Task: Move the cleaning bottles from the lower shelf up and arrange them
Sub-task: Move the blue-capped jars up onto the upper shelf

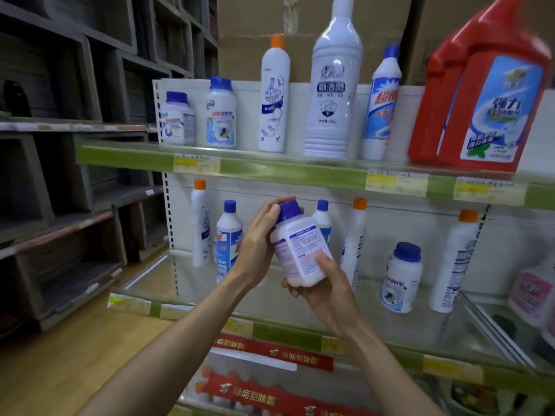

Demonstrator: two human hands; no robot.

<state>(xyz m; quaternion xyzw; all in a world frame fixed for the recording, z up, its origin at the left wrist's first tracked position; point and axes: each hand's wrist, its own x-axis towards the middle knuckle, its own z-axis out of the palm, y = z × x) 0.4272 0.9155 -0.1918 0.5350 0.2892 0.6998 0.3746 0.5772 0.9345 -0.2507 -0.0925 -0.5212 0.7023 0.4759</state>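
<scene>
A squat white bottle with a purple cap is held tilted in front of the lower shelf. My left hand grips its neck and cap from the left. My right hand cups its base from below, thumb on the label. Behind it on the lower shelf stand several bottles: tall white ones with orange caps, blue-capped ones and a squat blue-capped jar. The upper shelf carries two squat blue-capped jars and taller white bottles.
Large red bottles fill the upper shelf's right end. A pink-labelled bottle stands at the lower shelf's far right. Cardboard boxes sit behind the upper shelf. Dark wooden cubbies line the left wall. Red banners hang below.
</scene>
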